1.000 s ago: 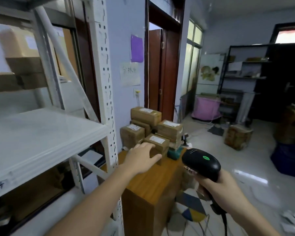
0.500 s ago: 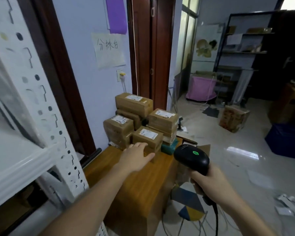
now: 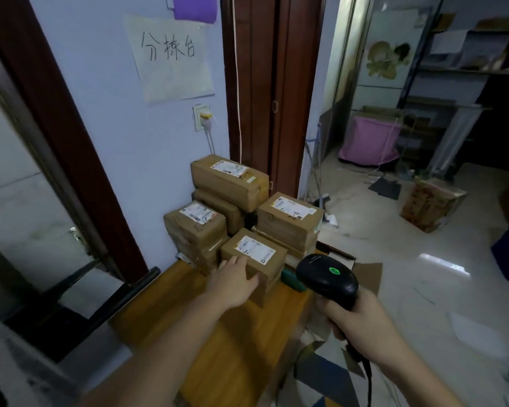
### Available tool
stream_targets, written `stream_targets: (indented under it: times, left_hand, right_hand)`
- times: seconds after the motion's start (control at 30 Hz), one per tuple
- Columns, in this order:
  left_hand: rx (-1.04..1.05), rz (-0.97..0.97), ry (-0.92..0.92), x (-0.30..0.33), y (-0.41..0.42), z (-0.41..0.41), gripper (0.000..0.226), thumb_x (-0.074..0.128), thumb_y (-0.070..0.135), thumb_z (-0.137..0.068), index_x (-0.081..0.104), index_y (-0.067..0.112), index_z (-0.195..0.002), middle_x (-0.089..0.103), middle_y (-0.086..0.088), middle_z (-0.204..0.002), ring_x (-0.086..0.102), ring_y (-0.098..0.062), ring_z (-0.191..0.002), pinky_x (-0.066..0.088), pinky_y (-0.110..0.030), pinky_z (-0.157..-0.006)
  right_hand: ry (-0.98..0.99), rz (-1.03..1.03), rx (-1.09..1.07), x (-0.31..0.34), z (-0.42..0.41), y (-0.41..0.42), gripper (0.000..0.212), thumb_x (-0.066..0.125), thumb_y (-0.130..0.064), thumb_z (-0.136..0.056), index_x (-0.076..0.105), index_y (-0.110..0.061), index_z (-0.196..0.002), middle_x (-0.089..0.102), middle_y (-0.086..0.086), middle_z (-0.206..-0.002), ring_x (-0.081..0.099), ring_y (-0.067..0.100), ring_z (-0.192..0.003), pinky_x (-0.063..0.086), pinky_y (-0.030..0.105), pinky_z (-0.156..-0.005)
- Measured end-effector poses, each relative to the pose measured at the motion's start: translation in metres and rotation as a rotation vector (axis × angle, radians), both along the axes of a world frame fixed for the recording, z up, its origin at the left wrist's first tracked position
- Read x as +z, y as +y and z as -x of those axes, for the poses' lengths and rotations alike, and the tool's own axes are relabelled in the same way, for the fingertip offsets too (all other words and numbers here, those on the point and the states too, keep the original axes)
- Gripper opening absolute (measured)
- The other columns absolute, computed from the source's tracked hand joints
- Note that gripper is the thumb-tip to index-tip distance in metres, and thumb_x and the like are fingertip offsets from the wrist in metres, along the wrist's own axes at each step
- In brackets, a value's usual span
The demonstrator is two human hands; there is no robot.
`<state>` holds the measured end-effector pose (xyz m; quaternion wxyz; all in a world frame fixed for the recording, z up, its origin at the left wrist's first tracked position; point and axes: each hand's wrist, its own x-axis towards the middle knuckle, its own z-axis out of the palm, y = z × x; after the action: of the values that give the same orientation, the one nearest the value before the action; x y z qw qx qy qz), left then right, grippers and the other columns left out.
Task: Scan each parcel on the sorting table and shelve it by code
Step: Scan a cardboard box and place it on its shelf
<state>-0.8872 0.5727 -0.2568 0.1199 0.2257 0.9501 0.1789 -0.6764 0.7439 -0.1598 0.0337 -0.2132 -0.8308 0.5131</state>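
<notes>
Left hand (image 3: 235, 282) now closer, fingers spread on front parcel (image 3: 254, 261); right hand (image 3: 362, 320) grips scanner (image 3: 326, 279).

- Dim, cool indoor light; daylight enters through the doorway (image 3: 350, 92).
- White glare patch on the glossy floor (image 3: 441, 261) right of the doorway.
- Wide-angle bending and motion blur at the lower-left edge.

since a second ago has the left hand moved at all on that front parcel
Barely. The left hand stays on the near top corner of the front parcel, which stays put beside the taller stack; the view change comes from the camera.
</notes>
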Motion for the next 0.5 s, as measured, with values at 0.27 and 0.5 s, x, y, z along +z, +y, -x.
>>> stream_targets:
  times: [0.27,0.5]
  left_hand:
    - [0.336,-0.145,-0.203,-0.048,0.057,0.054,0.082,0.059,0.062,-0.095,0.028,0.026,-0.162,0.034,-0.003,-0.166,0.034,-0.031,-0.151,0.04,-0.052,-0.118]
    - [0.709,-0.512,-0.557,-0.107,0.091,0.076,0.124,0.074,0.074,-0.077,0.001,0.023,-0.163,0.044,-0.008,-0.157,0.052,-0.031,-0.138,0.046,-0.043,-0.112]
  right_hand:
    - [-0.092,0.036,0.176,-0.023,0.09,0.066,0.009,0.067,-0.012,-0.088,0.061,-0.012,-0.08,0.058,-0.002,-0.05,0.056,0.012,-0.046,0.046,0.029,-0.051]
    - [-0.197,0.042,0.209,-0.055,0.143,0.1,0.012,0.071,-0.026,-0.086,0.066,-0.017,-0.08,0.063,0.007,-0.06,0.061,0.021,-0.059,0.047,0.034,-0.062]
